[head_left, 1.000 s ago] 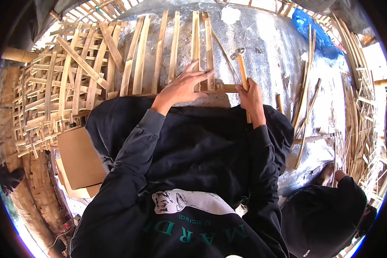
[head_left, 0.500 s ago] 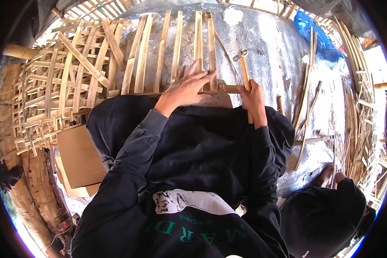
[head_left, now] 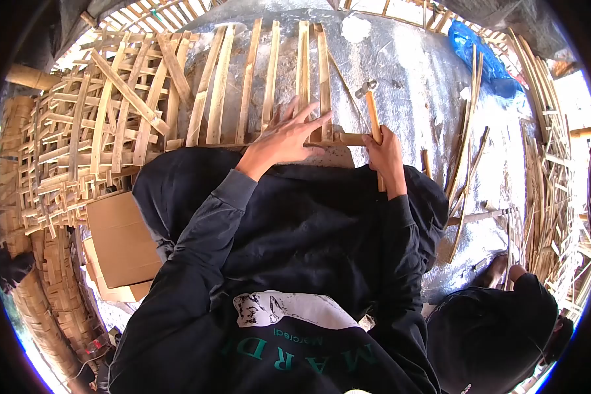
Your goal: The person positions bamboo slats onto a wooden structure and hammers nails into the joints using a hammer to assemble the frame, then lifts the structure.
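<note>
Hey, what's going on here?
A person in black grips a hammer in the right hand, its head pointing away from the body. The left hand is spread over the near ends of pale slats lying side by side. A woven lattice lies to the left; another person is at lower right.

The left hand lies splayed, seemingly palm down; the right hand curls tight.

Lower end of one bamboo slat out of sight behind the left hand
</note>
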